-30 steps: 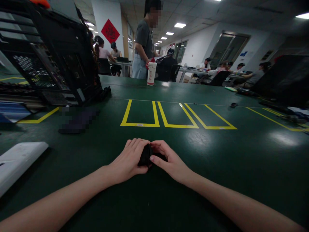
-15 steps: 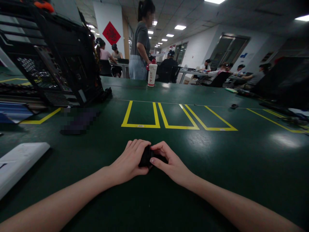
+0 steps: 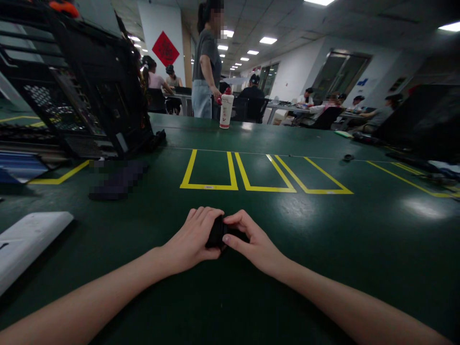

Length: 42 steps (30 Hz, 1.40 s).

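Note:
A small black object [image 3: 215,233], boxy in outline, lies on the green table [image 3: 230,297] in front of me; its kind I cannot make out. My left hand [image 3: 197,234] is wrapped over it from the left, fingers across the far side and thumb along the near side. From the right, my right hand [image 3: 249,239] grips its right edge between thumb and fingertips. Much of the object is hidden beneath the left hand.
Beyond my hands, yellow tape [image 3: 212,187] marks several outlines on the table. An open black computer case [image 3: 108,105] stands at left, above a pixelated dark item [image 3: 120,181] and a white box-like object [image 3: 32,244]. A white cup [image 3: 226,111] stands farther back, near a standing person [image 3: 206,62].
Both hands and the black object stay practically still. The standing person in the background has shifted slightly left.

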### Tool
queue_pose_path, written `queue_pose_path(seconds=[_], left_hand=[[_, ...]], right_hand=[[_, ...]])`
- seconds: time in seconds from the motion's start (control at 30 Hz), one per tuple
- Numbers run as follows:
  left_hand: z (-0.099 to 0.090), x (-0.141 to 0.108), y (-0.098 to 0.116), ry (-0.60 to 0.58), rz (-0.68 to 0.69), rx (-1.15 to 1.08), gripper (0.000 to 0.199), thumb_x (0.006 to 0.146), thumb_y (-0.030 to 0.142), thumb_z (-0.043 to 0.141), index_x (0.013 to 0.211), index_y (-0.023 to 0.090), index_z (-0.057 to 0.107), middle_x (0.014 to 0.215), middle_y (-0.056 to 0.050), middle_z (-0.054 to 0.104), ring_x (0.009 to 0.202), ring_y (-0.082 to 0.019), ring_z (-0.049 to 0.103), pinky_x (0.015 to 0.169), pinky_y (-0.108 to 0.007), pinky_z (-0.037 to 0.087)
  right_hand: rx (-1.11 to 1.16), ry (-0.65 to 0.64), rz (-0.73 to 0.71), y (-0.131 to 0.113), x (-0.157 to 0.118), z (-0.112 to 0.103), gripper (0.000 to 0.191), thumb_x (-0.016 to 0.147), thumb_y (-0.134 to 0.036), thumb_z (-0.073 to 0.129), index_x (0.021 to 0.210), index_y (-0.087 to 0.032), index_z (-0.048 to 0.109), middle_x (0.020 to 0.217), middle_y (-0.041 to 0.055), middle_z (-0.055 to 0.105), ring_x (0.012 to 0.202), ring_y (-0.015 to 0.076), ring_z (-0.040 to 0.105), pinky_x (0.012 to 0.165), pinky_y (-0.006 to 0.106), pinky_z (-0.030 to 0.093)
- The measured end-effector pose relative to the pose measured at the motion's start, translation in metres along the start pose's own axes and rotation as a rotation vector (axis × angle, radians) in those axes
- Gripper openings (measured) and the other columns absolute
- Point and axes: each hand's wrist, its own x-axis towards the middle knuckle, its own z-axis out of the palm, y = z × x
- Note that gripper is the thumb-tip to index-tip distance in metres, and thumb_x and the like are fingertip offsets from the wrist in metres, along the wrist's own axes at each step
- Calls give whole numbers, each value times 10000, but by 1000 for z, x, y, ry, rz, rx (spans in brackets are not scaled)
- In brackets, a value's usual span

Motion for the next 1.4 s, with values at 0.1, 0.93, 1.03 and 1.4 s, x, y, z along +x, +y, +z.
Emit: queue_pose_path(seconds=[0.1,0.93,1.03,1.4], left_hand=[[2,1,-1,-7,0,-2,553,723,179,661,1181,211,353,1114,-69,510,987,-255,493,820,-388,402],[5,1,-2,18,-1,26,603,677,142,675,1181,190,346,1106,-76,506,984,-265,492,822,-398,388],[6,0,-3,26,-1,17,590,686,161,673,1176,211,347,1103,-63,507,973,-257,501,814,-390,395],[7,1,-4,28,4,24,602,684,162,678,1182,210,342,1099,-64,507,975,-260,498,812,-396,394]], right_hand=[[-21,23,20,-1,1,0,273,824,-236,589,1073,-232,477,1084,33,543,1064,184,526,944,402,424],[-67,-15,-18,1,0,-2,298,798,-201,623,1058,-241,484,1047,17,547,1026,181,542,920,392,440],[-27,0,-28,2,-1,-1,233,820,-233,599,1028,-248,494,1008,7,535,977,173,558,842,362,484],[-68,-18,9,1,1,-3,336,804,-202,615,1107,-232,474,1094,32,541,1066,181,526,956,397,417]])
